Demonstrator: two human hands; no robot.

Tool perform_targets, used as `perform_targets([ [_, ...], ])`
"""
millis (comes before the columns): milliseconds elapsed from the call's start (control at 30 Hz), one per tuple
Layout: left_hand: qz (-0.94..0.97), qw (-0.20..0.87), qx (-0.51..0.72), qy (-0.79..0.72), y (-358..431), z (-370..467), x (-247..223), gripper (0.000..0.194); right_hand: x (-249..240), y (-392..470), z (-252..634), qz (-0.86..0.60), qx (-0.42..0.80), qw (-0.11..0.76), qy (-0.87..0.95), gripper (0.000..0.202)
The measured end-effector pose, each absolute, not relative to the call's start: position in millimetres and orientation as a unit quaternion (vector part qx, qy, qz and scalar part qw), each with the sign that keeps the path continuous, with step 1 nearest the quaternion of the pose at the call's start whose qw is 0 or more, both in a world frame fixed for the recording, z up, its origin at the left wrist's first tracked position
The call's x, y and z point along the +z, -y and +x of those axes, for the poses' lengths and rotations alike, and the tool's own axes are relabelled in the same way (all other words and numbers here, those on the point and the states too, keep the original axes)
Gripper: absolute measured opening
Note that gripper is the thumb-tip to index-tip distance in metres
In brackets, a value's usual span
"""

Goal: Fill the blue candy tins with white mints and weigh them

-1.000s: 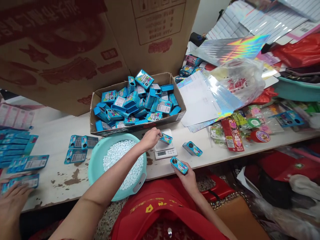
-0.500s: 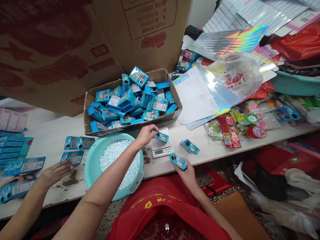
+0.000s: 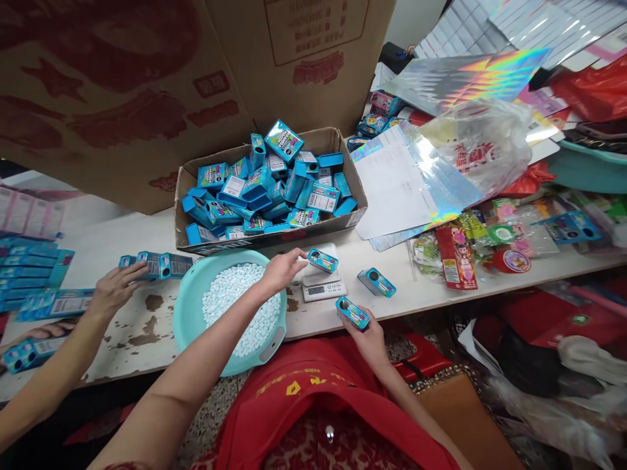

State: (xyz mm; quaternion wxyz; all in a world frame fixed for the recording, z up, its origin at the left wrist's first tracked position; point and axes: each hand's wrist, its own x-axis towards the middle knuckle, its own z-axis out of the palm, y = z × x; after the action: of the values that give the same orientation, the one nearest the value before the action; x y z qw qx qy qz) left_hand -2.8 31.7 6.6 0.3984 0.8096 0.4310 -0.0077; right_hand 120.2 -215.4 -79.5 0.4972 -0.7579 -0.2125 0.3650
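Note:
My left hand point(image 3: 284, 269) is held with its fingers pinched together, just left of a small blue candy box point(image 3: 323, 260) lying on a white digital scale point(image 3: 324, 291). Whatever may be between those fingertips is too small to make out. My right hand point(image 3: 371, 339) grips another blue box point(image 3: 353, 313), its round dark opening facing up, in front of the scale. A third blue box point(image 3: 376, 282) rests on the table to the right of the scale. Under my left forearm stands a turquoise basin point(image 3: 189, 313) of small white candies point(image 3: 230, 287).
Behind the basin is an open carton point(image 3: 269, 243) heaped with blue boxes, backed by a large cardboard box point(image 3: 235, 59). At left, a co-worker's hand point(image 3: 115, 287) touches blue boxes point(image 3: 151, 264). Holographic sheets point(image 3: 431, 176) and candy packets point(image 3: 458, 258) lie at right.
My left hand has drawn back slightly from the opening of the box on the scale. My right hand keeps its box. The co-worker's hand has moved up onto the boxes at left.

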Motion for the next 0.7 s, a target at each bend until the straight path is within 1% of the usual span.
perform_targets([
  [67, 0.876, 0.263, -0.078, -0.398, -27.2, 4.1, 7.6, 0.031, -79.9, 215.5, 118.6, -0.759, 0.363, 0.496, 0.212, 0.043],
  [133, 0.909, 0.176, -0.13, -0.355, -24.0, 10.8, 5.5, 0.035, -81.3, 216.2, 117.5, -0.761, 0.363, 0.494, 0.212, 0.043],
  [233, 0.927, 0.129, -0.169, -0.308, -21.0, 20.3, -0.9, 0.032, -84.1, 217.8, 116.6, -0.769, 0.362, 0.486, 0.204, 0.047],
  [367, 0.927, 0.122, -0.168, -0.313, -16.8, 22.5, -0.1, 0.03, -83.8, 218.2, 116.7, -0.774, 0.374, 0.478, 0.184, 0.052],
  [467, 0.907, 0.139, -0.125, -0.378, -13.5, 2.1, 15.3, 0.026, -79.0, 215.1, 118.3, -0.781, 0.382, 0.465, 0.163, 0.055],
  [567, 0.859, 0.151, -0.047, -0.486, -9.7, -45.7, 42.9, 0.024, -72.1, 210.1, 120.4, -0.792, 0.385, 0.448, 0.154, 0.059],
  [633, 0.812, 0.127, 0.003, -0.569, -7.7, -91.3, 64.0, 0.023, -67.2, 206.5, 120.7, -0.795, 0.386, 0.441, 0.157, 0.06],
  [700, 0.746, 0.071, 0.021, -0.662, -8.0, -143.0, 82.3, 0.025, -62.5, 203.2, 119.7, -0.797, 0.389, 0.434, 0.159, 0.06],
])
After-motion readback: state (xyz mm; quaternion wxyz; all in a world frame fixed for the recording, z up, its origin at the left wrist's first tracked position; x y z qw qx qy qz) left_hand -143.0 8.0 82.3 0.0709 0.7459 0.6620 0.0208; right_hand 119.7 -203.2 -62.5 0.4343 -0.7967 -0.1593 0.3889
